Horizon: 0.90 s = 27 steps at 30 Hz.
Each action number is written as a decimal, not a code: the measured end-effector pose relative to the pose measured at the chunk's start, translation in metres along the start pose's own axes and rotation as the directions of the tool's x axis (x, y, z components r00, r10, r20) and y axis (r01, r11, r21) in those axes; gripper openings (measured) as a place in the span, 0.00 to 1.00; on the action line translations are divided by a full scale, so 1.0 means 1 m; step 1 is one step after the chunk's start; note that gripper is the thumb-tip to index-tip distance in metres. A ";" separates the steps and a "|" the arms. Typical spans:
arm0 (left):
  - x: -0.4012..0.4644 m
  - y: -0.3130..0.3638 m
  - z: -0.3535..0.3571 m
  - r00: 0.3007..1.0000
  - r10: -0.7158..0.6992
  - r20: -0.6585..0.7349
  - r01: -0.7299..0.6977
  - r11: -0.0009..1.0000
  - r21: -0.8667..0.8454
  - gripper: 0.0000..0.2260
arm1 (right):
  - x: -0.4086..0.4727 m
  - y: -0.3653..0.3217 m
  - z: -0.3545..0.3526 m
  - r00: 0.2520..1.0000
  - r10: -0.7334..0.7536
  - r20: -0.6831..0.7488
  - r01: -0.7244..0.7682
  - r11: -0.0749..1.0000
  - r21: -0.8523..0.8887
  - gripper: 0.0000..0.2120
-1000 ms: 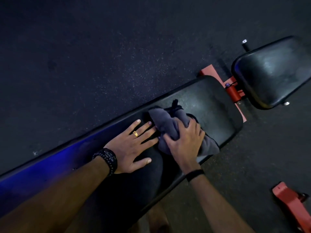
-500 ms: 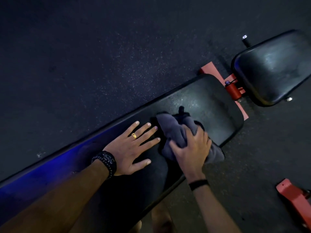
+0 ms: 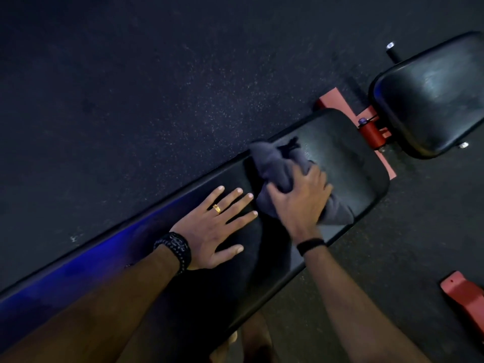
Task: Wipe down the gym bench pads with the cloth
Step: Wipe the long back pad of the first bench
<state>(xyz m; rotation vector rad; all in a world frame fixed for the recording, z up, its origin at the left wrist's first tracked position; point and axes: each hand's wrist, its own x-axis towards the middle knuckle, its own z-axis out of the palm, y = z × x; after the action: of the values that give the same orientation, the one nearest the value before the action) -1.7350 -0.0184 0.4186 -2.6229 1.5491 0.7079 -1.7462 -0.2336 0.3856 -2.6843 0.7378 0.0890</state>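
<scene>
A long black bench pad (image 3: 348, 163) runs diagonally from lower left to upper right. A bunched grey cloth (image 3: 275, 163) lies on its upper end. My right hand (image 3: 301, 203) grips the cloth from above, fingers curled into the fabric, pressing it onto the pad. My left hand (image 3: 217, 226) rests flat on the pad just left of the cloth, fingers spread, a gold ring on one finger. A shorter black seat pad (image 3: 432, 100) sits beyond the long pad at upper right.
A red hinge bracket (image 3: 372, 132) joins the two pads. Another red frame part (image 3: 466, 297) lies on the floor at lower right. Dark speckled rubber floor (image 3: 157, 87) surrounds the bench. A foot (image 3: 256, 341) shows beneath the pad's near edge.
My right hand has slid the cloth up toward the pad's far edge and a little toward the hinge end. My left hand has stayed planted on the pad.
</scene>
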 end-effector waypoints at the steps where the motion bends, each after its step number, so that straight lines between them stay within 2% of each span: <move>1: 0.001 0.000 0.000 1.000 0.002 0.005 -0.002 1.000 0.002 0.31 | -0.008 -0.006 0.001 0.996 -0.089 0.021 0.089 0.996 0.012 0.26; 3: 0.001 0.001 0.000 1.000 0.000 0.011 0.000 1.000 -0.004 0.31 | 0.014 -0.008 0.004 0.966 -0.257 0.013 0.257 0.966 0.031 0.24; 5: 0.001 0.000 0.000 1.000 -0.002 0.001 0.002 1.000 -0.003 0.32 | 0.065 -0.001 0.011 0.953 -0.301 -0.030 0.300 0.954 -0.027 0.24; 6: 0.000 0.000 0.001 1.000 -0.006 -0.009 0.006 1.000 -0.003 0.32 | 0.094 0.003 0.013 0.968 -0.247 -0.044 0.243 0.967 -0.077 0.25; 9: 0.000 0.000 0.002 1.000 -0.011 -0.020 0.011 1.000 -0.012 0.32 | 0.156 -0.003 0.014 0.995 0.086 -0.046 -0.092 0.985 -0.147 0.27; 10: -0.001 -0.001 0.002 1.000 -0.013 -0.017 0.012 1.000 -0.017 0.32 | 0.163 -0.012 0.015 0.993 0.111 -0.038 -0.116 0.979 -0.170 0.27; 12: -0.001 -0.001 0.002 1.000 -0.016 -0.017 0.016 1.000 -0.015 0.32 | 0.154 -0.034 0.016 0.999 -0.007 0.039 0.015 0.979 -0.204 0.25; 15: 0.001 -0.001 0.001 1.000 0.001 -0.031 0.000 1.000 0.009 0.32 | 0.108 -0.054 0.020 0.955 -0.268 0.124 0.283 0.950 -0.129 0.24; 17: 0.001 -0.001 0.000 1.000 -0.001 -0.019 0.001 1.000 -0.008 0.32 | 0.089 -0.049 0.020 0.919 -0.381 0.098 0.386 0.922 -0.033 0.27; 19: 0.000 -0.001 0.001 1.000 -0.006 -0.012 0.005 1.000 -0.017 0.32 | 0.102 -0.030 0.019 0.910 -0.411 0.053 0.412 0.911 -0.005 0.31; 20: 0.000 -0.002 0.002 1.000 -0.008 -0.018 0.008 1.000 -0.010 0.32 | 0.116 -0.019 0.018 0.929 -0.368 0.037 0.369 0.929 -0.016 0.32; 22: -0.001 -0.002 0.003 1.000 -0.011 -0.019 0.011 1.000 -0.005 0.32 | 0.145 0.000 0.014 0.981 -0.189 0.046 0.192 0.978 -0.077 0.31; 24: 0.001 -0.003 0.002 0.999 -0.011 -0.031 0.011 1.000 -0.013 0.32 | 0.157 0.006 0.009 0.996 -0.055 0.077 0.064 0.990 -0.123 0.29; 27: 0.001 -0.001 0.000 1.000 -0.008 -0.023 0.008 1.000 -0.028 0.32 | 0.107 -0.003 0.004 1.000 -0.019 0.004 0.019 0.998 -0.062 0.31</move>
<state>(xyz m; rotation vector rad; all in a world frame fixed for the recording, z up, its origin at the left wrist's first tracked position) -1.7338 -0.0183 0.4179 -2.6653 1.5452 0.7058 -1.6524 -0.2819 0.3663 -2.7494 0.7193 0.1132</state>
